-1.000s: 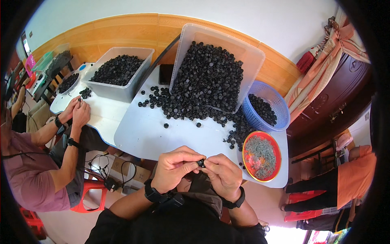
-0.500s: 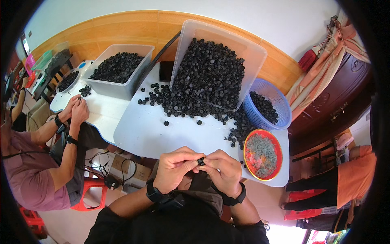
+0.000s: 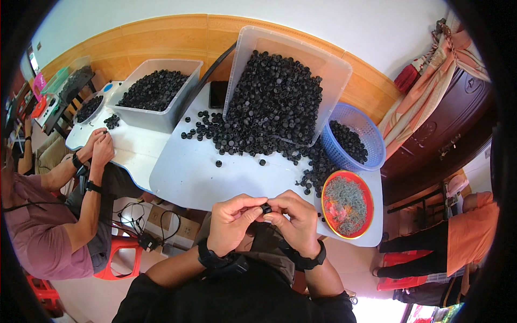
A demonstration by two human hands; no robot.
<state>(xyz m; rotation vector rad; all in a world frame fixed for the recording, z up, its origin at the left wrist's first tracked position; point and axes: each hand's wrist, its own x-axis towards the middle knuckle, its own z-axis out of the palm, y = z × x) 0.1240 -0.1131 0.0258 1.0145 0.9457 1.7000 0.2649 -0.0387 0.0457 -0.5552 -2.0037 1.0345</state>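
Observation:
Between my fingertips, just off the table's near edge, is a small black round cap [image 3: 266,208]. My left hand [image 3: 235,220] pinches it from the left with thumb and forefinger. From the other side my right hand [image 3: 294,220] closes thumb and fingers on it, hiding part of it. Beyond my hands, a tipped clear plastic bin [image 3: 336,64] spills many similar black caps [image 3: 280,97] onto the white table [image 3: 188,177]. On the right, a red bowl with a yellow rim [image 3: 370,207] holds a tangle of thin greyish pieces that look like springs or rings.
A blue plastic basket [image 3: 336,126] with black caps stands behind the bowl. Another clear bin [image 3: 156,119] of black pieces sits at left, where a co-worker's hands [image 3: 100,146] are busy. A dark flat device [image 3: 218,95] lies near the wall. Cables [image 3: 141,231] hang below.
My right fingers have shifted around the cap, with the thumb now lower. The cap appears slightly turned between my fingertips. The view has drifted slightly.

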